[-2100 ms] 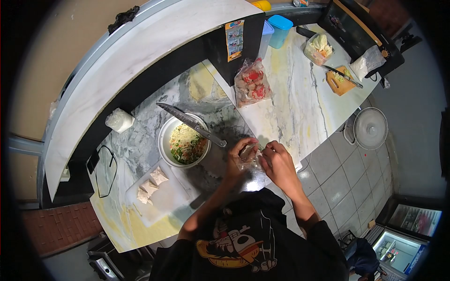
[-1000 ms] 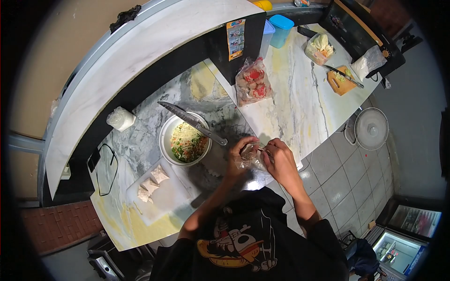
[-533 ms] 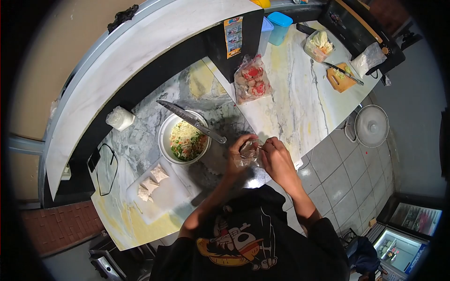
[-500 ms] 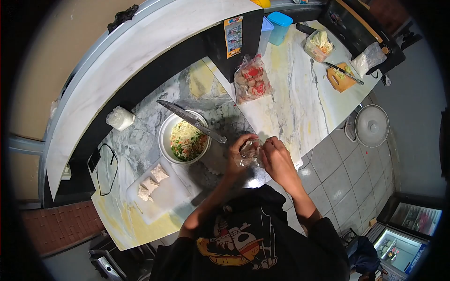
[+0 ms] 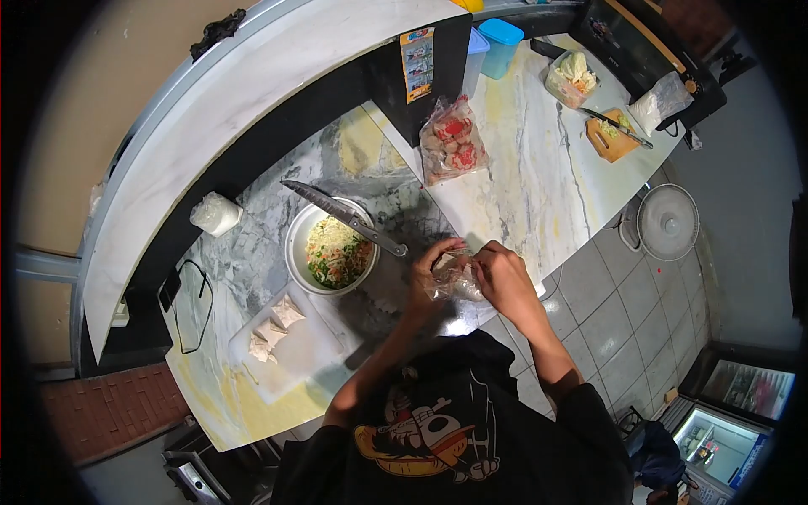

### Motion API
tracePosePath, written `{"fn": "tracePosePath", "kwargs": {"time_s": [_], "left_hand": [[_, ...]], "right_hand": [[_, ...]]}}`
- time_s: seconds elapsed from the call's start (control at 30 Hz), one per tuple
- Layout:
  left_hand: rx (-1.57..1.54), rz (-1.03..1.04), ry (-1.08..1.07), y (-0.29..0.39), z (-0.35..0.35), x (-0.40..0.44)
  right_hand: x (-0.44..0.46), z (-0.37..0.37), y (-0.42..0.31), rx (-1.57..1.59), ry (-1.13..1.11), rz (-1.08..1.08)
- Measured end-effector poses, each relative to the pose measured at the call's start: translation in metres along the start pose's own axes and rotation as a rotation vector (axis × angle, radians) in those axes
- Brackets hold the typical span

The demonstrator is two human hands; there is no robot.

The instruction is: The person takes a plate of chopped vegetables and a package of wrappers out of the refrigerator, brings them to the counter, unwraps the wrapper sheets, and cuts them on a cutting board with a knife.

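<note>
Bearing red printing too blurred to read, a clear plastic packet of pale brown pieces (image 5: 454, 145) lies on the marble worktop (image 5: 530, 189) beyond the hands. An orange-edged printed strip (image 5: 417, 66) hangs on the black upright panel nearby; its lettering is likewise too small to make out.

The left hand (image 5: 427, 273) curls its fingers around the left side of a thin, clear, crumpled plastic bag (image 5: 465, 287), while the right hand (image 5: 502, 276) has its fingers drawn together, pinching the bag's right side. The bag is between the two hands, just above the near edge of the worktop, stretched sideways from one to the other, its loose folds sagging towards the person. Which way its mouth faces cannot be told.

Near the left hand, a long steel knife with a grey handle (image 5: 345, 219) rests slantwise across the rim of a round white bowl (image 5: 295, 259) of chopped vegetables, its blade pointing away to the left and its handle end just beside the left hand.
</note>
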State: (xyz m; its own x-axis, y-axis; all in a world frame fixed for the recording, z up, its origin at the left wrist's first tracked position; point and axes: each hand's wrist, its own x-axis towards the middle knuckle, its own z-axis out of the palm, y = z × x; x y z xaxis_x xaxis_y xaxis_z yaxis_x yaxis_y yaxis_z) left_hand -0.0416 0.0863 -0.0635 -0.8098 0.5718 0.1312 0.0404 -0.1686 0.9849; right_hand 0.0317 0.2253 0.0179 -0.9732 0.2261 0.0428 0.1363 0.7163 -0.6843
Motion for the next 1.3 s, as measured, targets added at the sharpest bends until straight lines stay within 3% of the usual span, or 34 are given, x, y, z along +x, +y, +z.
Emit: {"fn": "tracePosePath", "kwargs": {"time_s": [0.43,0.53,0.6,1.1,1.3], "left_hand": [[-0.074,-0.051,0.017,-0.009,0.003,-0.001],[-0.084,-0.081,0.015,-0.007,0.002,-0.001],[-0.065,-0.089,0.015,-0.007,0.001,-0.001],[-0.052,-0.105,-0.004,-0.003,0.0,0.001],[-0.071,-0.096,-0.01,-0.001,0.001,0.002]], "right_hand": [[0.011,0.004,0.004,-0.172,-0.014,0.008],[0.011,0.004,0.007,-0.305,-0.083,-0.01],[0.014,0.0,0.001,-0.42,-0.213,0.09],[0.017,-0.001,0.002,-0.383,-0.202,-0.115],[0.016,0.002,0.012,-0.301,-0.178,-0.082]]}}
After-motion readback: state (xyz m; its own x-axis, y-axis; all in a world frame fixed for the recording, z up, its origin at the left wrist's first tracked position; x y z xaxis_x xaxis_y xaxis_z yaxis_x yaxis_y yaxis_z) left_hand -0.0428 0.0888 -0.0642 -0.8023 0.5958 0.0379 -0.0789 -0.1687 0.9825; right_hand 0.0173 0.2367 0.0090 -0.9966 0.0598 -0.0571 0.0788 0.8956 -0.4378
